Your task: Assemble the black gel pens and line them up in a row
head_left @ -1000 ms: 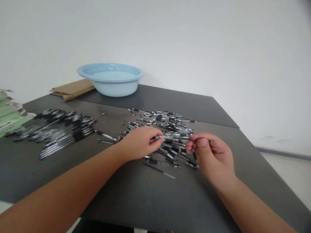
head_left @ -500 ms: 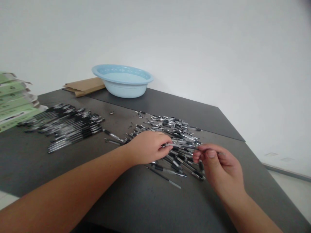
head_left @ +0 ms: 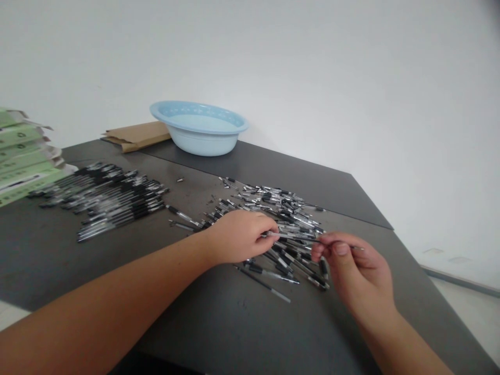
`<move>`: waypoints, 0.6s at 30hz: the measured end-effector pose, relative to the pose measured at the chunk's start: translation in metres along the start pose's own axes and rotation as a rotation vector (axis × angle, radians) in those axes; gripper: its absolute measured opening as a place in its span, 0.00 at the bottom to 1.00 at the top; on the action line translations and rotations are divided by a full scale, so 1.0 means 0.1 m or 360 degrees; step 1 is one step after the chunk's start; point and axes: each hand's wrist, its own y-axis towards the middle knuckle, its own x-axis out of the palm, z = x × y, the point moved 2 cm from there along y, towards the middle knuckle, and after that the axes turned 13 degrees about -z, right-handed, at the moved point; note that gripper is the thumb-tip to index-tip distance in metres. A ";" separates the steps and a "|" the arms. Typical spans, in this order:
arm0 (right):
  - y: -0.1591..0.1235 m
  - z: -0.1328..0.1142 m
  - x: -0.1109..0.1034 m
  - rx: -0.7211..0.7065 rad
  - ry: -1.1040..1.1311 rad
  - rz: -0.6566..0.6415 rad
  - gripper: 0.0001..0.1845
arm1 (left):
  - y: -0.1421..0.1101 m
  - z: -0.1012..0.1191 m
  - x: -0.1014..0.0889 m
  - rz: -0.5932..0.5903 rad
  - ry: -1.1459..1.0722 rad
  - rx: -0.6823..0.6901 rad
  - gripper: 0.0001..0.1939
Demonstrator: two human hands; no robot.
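One slim dark pen refill with a pale plastic end (head_left: 299,238), and it's held up between two hands, just over the middle of the heap! The bare left hand (head_left: 240,237) has thumb and finger pinched on the pale end; what its curled palm hides, I can't tell. Across from it, the bare right hand (head_left: 361,271) pinches the dark shaft, with the thin tip poking out past the fingers.

It looks feather-light, stiff along its length yet likely to bow if pressed sideways, and probably slick, so a grip on the shaft near the tip seems sensible, sparing the fine point.

Right below, a tangled heap of black-and-clear plastic pens (head_left: 281,260) crowds in, so low swings could snag. Over on the left, rows of black-gripped clear pens (head_left: 125,200) lie beside stacked green cardboard boxes (head_left: 23,179). Behind sit a round pale-blue plastic basin (head_left: 205,143) and flat brown cardboard (head_left: 136,134). Best room? Toward the person and off to the right, across the dark grey tabletop (head_left: 219,323), with its slanting right edge beyond the right hand.
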 end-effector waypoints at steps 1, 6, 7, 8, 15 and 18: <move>0.00 0.00 0.00 -0.0002 0.0000 0.0009 0.07 | 0.00 0.00 0.00 -0.0001 0.0005 -0.0003 0.11; 0.01 0.04 -0.02 0.0013 0.0001 0.0026 0.06 | 0.00 0.01 0.01 -0.0005 0.0006 0.0014 0.11; 0.01 0.04 -0.02 0.0008 0.0003 0.0032 0.06 | 0.00 0.00 0.01 -0.0006 -0.0009 0.0020 0.11; 0.01 0.04 -0.02 0.0003 0.0000 0.0042 0.06 | 0.01 0.00 0.02 -0.0007 -0.0023 0.0021 0.10; 0.02 0.03 0.00 0.0006 -0.0030 0.0071 0.09 | 0.01 -0.01 0.03 -0.0009 -0.0035 0.0015 0.11; 0.02 0.04 0.00 0.0004 -0.0011 0.0058 0.08 | 0.01 -0.01 0.03 -0.0017 -0.0031 0.0014 0.11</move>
